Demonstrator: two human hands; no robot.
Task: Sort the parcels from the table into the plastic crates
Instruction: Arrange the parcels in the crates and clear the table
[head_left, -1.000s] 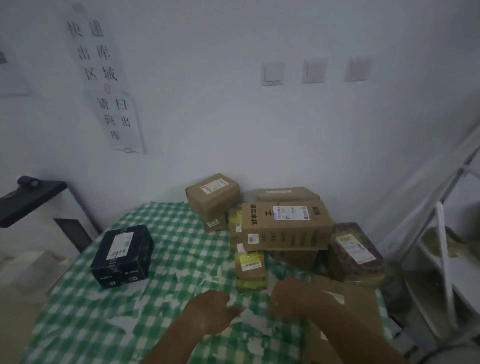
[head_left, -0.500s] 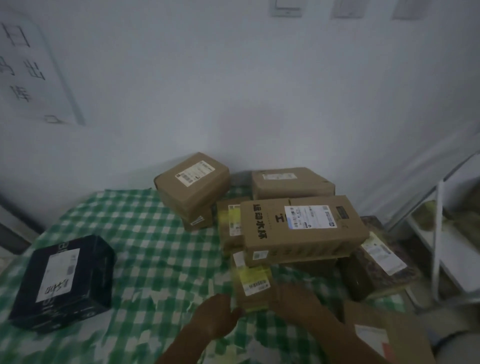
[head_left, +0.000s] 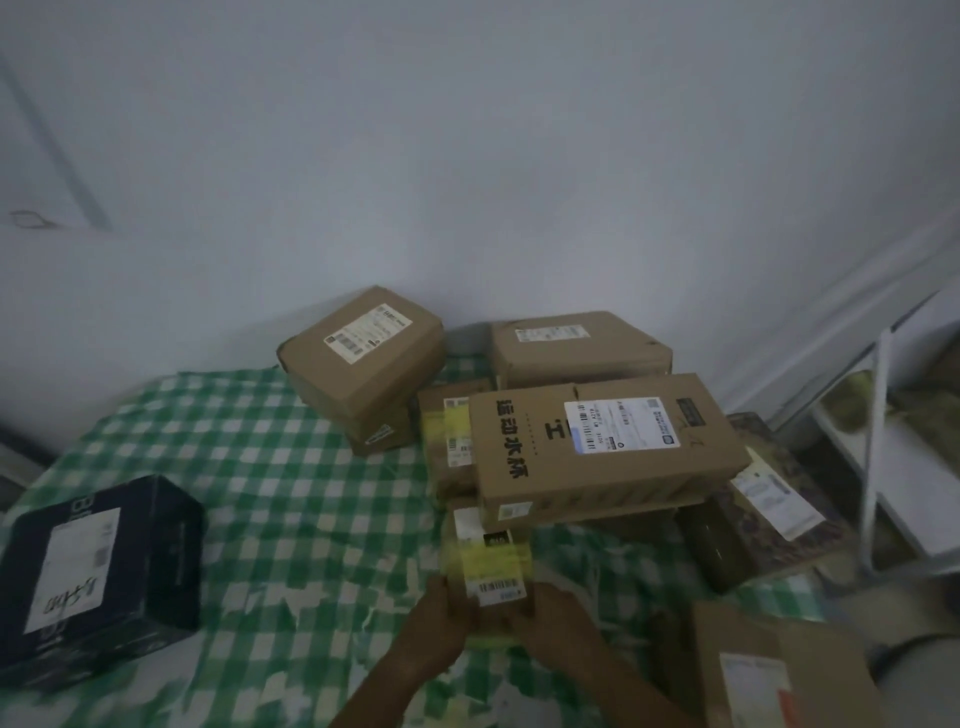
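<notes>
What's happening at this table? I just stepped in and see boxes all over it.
A person is sorting parcels. Both hands, the left hand and the right hand, grip a small box with yellow tape at the near edge of a pile of cardboard boxes on the checked tablecloth. A dark box sits apart on the left. No crate is in view.

- The green-and-white checked tablecloth (head_left: 291, 499) looks like thin plastic sheet, creased, with a slight sheen.
- The long brown box with black printed characters (head_left: 608, 447) is matt cardboard carrying a smooth white paper label.
- The small brown parcel bound in yellow tape (head_left: 488, 566) is cardboard; its tape looks glossy.
- The dark navy box (head_left: 104, 566) looks smooth and faintly shiny.
</notes>
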